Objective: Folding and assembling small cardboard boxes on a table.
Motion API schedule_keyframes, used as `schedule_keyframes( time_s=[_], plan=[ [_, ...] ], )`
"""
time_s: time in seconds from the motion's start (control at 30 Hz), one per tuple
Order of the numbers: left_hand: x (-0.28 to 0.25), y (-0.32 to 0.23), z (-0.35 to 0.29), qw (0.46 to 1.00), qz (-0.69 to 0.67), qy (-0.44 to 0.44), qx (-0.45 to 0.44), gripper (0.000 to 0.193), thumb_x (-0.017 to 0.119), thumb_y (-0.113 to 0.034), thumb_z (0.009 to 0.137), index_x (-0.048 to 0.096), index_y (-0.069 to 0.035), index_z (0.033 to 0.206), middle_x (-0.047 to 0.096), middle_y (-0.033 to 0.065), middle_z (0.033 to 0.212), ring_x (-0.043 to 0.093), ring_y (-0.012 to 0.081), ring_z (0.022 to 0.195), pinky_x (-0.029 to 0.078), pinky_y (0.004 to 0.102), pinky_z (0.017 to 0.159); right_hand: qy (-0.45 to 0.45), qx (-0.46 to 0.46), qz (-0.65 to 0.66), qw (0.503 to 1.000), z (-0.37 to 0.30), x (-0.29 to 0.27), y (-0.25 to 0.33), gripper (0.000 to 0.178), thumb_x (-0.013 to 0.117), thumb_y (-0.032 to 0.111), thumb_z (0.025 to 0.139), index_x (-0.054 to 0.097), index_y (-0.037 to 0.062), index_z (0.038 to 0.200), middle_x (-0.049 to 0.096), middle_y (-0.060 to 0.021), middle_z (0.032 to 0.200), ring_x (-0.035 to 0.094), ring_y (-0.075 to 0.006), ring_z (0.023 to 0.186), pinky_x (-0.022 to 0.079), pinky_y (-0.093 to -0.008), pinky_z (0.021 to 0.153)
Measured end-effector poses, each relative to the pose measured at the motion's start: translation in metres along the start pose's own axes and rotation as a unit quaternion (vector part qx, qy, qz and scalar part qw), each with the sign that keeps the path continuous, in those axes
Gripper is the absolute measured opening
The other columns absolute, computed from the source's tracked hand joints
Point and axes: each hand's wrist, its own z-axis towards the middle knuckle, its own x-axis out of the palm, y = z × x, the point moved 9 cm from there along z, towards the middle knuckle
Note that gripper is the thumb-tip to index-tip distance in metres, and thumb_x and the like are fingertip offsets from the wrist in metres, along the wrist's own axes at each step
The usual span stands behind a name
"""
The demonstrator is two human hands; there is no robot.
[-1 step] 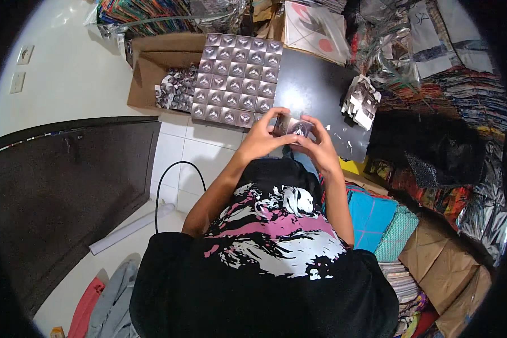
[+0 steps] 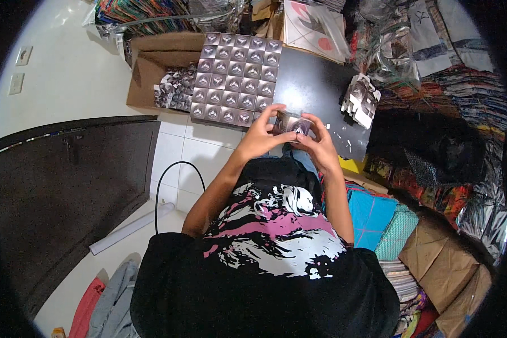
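Nothing has moved since the earlier frame. The small box (image 2: 293,125) sits between both hands above the table (image 2: 310,84) edge. Left hand (image 2: 260,137) and right hand (image 2: 320,144) close their fingers on its sides. It looks light, thin-walled card, easily crushed: hold by the edges. Finished boxes (image 2: 235,77) lie in rows beyond; flat blanks (image 2: 361,101) right.

Cardboard box (image 2: 146,67), black cable (image 2: 162,186), rolled paper tube (image 2: 132,228) — folded fabrics (image 2: 467,96)
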Motion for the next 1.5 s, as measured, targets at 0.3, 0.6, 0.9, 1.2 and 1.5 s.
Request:
schedule_keyframes(
  time_s=[0.3, 0.6, 0.9, 1.2, 1.5],
  plan=[
    [-0.013, 0.012, 0.012, 0.996, -0.081, -0.047, -0.004, 0.067, 0.088, -0.014, 0.087, 0.052, 0.003, 0.140, 0.068, 0.0126, 0.128, 0.069, 0.0197, 0.112, 0.057, 0.0324, 0.094, 0.009, -0.165, -0.202, 0.965, -0.001, 0.010, 0.046, 0.107, 0.100, 0.019, 0.067, 0.042, 0.0164, 0.156, 0.041, -0.0109, 0.164, 0.038, -0.0293, 0.154, 0.045, -0.0496, 0.115],
    [0.025, 0.015, 0.022, 0.990, -0.096, 0.069, -0.073, 0.067, 0.078, -0.020, 0.098, 0.038, -0.006, 0.150, 0.065, 0.0138, 0.131, 0.067, 0.0170, 0.114, 0.057, 0.0322, 0.090, -0.047, -0.322, -0.386, 0.863, -0.026, 0.020, 0.087, 0.077, 0.090, 0.007, 0.073, 0.058, 0.0093, 0.142, 0.063, -0.0097, 0.141, 0.062, -0.0294, 0.130, 0.051, -0.0414, 0.109],
    [0.064, -0.010, 0.032, 0.982, -0.122, 0.136, -0.041, 0.066, 0.074, -0.027, 0.100, 0.042, -0.016, 0.156, 0.063, 0.0075, 0.134, 0.060, 0.0149, 0.120, 0.051, 0.0333, 0.101, -0.082, -0.120, -0.192, 0.971, -0.018, -0.043, 0.048, 0.052, 0.076, 0.028, 0.098, 0.055, 0.0107, 0.142, 0.068, -0.0079, 0.117, 0.064, -0.0168, 0.108, 0.053, -0.0310, 0.089],
    [0.111, 0.018, 0.054, 0.937, -0.288, 0.136, -0.142, 0.065, 0.072, -0.009, 0.100, 0.040, -0.011, 0.157, 0.059, 0.0107, 0.139, 0.065, 0.0231, 0.122, 0.057, 0.0416, 0.104, 0.109, -0.174, -0.057, 0.977, -0.017, -0.082, 0.076, 0.076, 0.072, -0.013, 0.078, 0.046, 0.0077, 0.146, 0.041, -0.0088, 0.156, 0.046, -0.0229, 0.144, 0.045, -0.0389, 0.115],
    [0.108, -0.068, 0.053, 0.970, 0.158, -0.079, 0.166, 0.080, 0.094, -0.002, 0.074, 0.053, -0.005, 0.142, 0.064, 0.0097, 0.133, 0.065, 0.0203, 0.122, 0.057, 0.0357, 0.101, 0.234, -0.090, -0.139, 0.958, 0.018, -0.078, 0.109, 0.112, 0.095, 0.003, 0.070, 0.032, 0.0126, 0.162, 0.048, -0.0148, 0.154, 0.052, -0.0244, 0.138, 0.046, -0.0406, 0.114]
  ],
)
